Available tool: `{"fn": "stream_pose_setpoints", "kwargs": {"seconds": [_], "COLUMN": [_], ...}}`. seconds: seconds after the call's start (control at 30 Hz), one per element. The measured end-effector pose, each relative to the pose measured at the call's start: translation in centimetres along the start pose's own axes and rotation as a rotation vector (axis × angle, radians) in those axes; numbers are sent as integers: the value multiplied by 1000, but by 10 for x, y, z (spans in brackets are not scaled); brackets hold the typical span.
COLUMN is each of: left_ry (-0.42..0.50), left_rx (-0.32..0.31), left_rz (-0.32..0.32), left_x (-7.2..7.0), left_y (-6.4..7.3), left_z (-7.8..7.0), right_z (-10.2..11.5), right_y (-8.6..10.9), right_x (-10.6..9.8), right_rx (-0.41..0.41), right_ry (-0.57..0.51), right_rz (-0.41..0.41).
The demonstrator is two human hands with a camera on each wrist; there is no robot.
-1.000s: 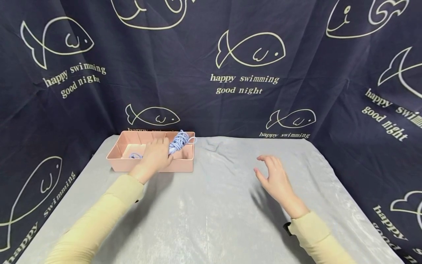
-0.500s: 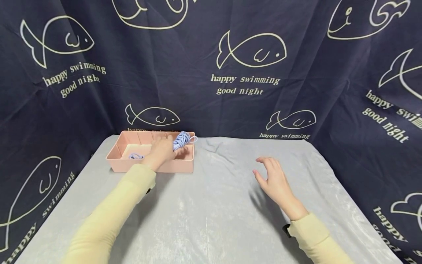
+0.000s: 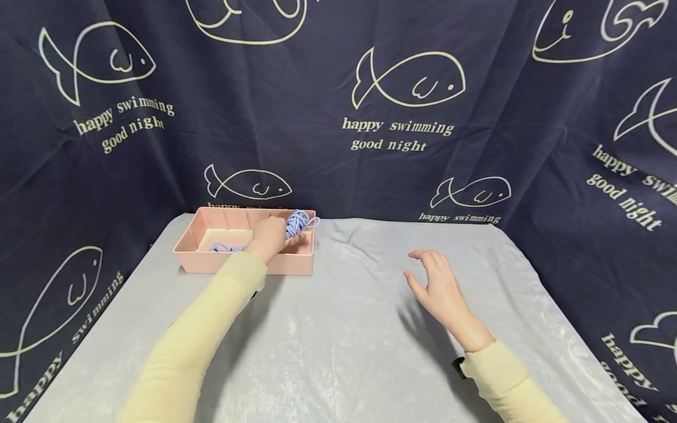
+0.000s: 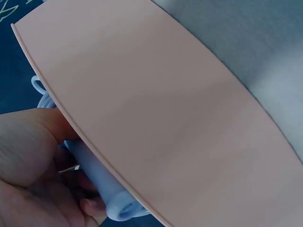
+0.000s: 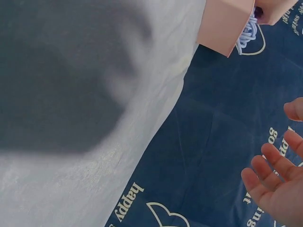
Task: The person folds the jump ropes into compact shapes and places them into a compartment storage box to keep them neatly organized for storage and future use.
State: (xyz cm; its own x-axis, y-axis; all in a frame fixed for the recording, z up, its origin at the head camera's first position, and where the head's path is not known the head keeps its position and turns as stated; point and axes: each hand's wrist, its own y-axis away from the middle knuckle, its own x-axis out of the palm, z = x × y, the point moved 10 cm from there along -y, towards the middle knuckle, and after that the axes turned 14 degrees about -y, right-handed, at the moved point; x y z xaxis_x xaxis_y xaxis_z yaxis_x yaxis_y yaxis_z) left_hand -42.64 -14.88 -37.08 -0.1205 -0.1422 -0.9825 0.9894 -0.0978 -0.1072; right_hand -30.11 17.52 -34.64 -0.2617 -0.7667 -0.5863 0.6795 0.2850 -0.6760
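In the head view my left hand (image 3: 268, 236) is inside the pink box (image 3: 290, 265) at the far left of the table, gripping a light-blue jump rope (image 3: 296, 224). The rope's wound bundle sticks out on the right of the hand, near the box's back right corner. A smooth blue handle (image 4: 97, 172) shows between thumb and fingers in the left wrist view, partly hidden by the box wall. More blue cord (image 3: 224, 248) trails left of the hand inside the box. My right hand (image 3: 439, 291) hovers over the table's right side, holding nothing, fingers relaxed and bent.
A grey-white cloth (image 3: 338, 329) covers the table. Dark blue curtains (image 3: 317, 153) with fish prints stand behind it and along both sides. The box stands close to the back curtain.
My left hand has shifted right inside the box, its wrist turning, and the rope bundle has moved slightly right with it. The right hand stays almost where it was.
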Motion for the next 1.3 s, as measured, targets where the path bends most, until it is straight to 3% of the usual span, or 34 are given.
{"fn": "stream_pose_setpoints", "kwargs": {"seconds": [0.27,0.5,0.77,1.03,1.3], "left_ry": [-198,-237,-281,-361,-246], "left_rx": [19,45,94,81,90], "left_rz": [27,76,33,127,204], "left_x": [9,18,15,26,32], "left_y": [-12,-17,-19,-18,-14], "left_z": [-9,-16,-24,-20,-14], "right_z": [6,9,8,13,15], "right_y": [-4,-5,-6,-12,-14], "right_x": [0,1,3,5,7], "right_rx": [-32,-40,-36,-46,-44], "right_ry": [-12,-12,-14,-18,-23], "right_rz": [-2,3,7,16,21]}}
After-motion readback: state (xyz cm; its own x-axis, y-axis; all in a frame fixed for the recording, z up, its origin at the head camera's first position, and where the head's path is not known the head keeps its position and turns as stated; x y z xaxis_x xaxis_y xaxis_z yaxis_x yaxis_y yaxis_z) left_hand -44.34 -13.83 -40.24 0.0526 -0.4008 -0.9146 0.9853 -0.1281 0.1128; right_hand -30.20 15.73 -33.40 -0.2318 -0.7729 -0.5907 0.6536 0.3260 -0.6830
